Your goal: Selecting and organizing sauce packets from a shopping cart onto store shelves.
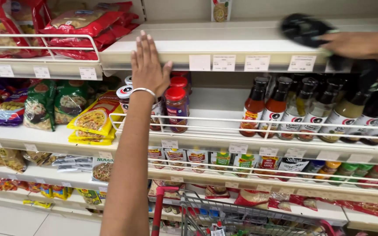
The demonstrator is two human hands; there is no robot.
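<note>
Left hand (147, 65): open, fingers together and extended upward, palm flat against the front edge of the top shelf (224, 41). A silver bangle (143, 91) sits at the wrist.

Right hand (355, 43): at the right end of the same shelf, closed on a dark cloth (305, 28), which is motion-blurred and lies on the shelf surface.

Below the left hand: red-lidded jars (176, 107) behind a white wire rail (250, 122). To their right, a row of sauce bottles (276, 107). Left of the jars, yellow noodle packets (95, 118). Bottom of view: red-handled shopping cart (224, 216).
</note>
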